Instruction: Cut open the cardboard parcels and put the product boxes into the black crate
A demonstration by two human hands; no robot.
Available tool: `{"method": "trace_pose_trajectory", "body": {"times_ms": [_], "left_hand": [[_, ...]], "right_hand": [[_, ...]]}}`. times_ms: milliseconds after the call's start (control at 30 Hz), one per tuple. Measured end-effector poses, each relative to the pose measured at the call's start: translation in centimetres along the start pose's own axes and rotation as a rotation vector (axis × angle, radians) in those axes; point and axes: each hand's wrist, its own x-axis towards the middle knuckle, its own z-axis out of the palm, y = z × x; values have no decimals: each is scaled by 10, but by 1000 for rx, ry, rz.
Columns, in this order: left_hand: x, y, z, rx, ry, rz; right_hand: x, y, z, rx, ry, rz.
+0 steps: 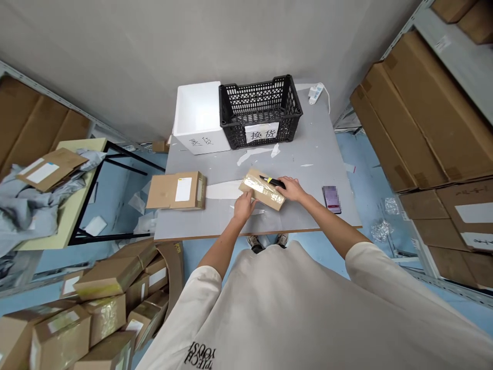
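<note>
A small cardboard box [265,191] with shiny tape across its top lies at an angle on the grey table [308,159]. My left hand [244,205] grips its near left edge, fingers closed against the cardboard. In my right hand [291,189] is a black and yellow utility knife [274,181], held low over the taped top with its tip pointing left. Whether the blade touches the tape I cannot tell. To the left sits another cardboard box [177,191] with a white label and its flap folded out.
Behind stand a white foam box [202,139] and a black plastic crate [262,128] with a paper sign. A phone [332,199] lies at right, a power strip [315,94] at the back. Taped boxes [110,277] pile on the floor at left; large cartons [435,103] fill the right shelf.
</note>
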Motion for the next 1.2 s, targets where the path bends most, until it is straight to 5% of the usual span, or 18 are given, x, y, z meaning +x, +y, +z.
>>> {"method": "trace_pose_trajectory", "body": {"times_ms": [367, 567, 767, 1000, 1200], "left_hand": [[30, 8, -2, -166, 91, 48], [28, 57, -2, -55, 144, -18], [27, 87, 5, -11, 36, 30], [29, 59, -8, 21, -124, 147], [35, 33, -20, 59, -80, 218]], "right_hand": [[-44, -7, 12, 130, -43, 53], [-6, 4, 1, 114, 129, 80], [41, -1, -9, 69, 49, 58], [31, 13, -4, 153, 91, 136], [-3, 14, 11, 509, 79, 281]]}}
